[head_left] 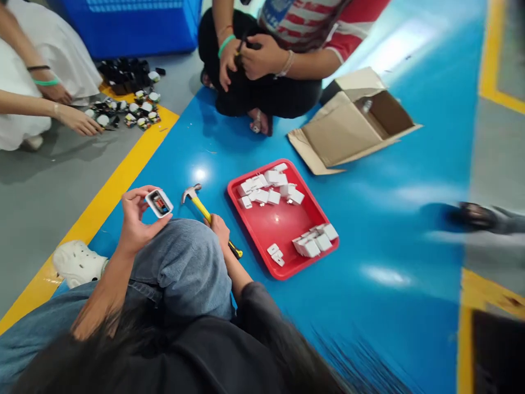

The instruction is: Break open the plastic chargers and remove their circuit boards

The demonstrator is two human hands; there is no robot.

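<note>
My left hand (137, 221) is closed around a white charger housing (159, 203) raised beside my knee. The housing's open end faces me, and electronic parts with a red-orange piece show inside. My right hand (219, 232) grips a claw hammer (200, 207) by its yellow and black handle, next to my bent knee. The metal head points away from me, low over the blue floor. Just right of the hammer lies a red tray (262, 256). White charger pieces (273, 186) are heaped at its far end, with more white blocks (314, 241) in the near right corner.
A cardboard box (348, 128) lies open beyond the tray. A co-worker (262, 60) sits opposite, hands together around a dark tool. At left, another person's hand (80, 120) reaches by piled circuit parts (141, 109). Behind stands a blue crate (135, 30).
</note>
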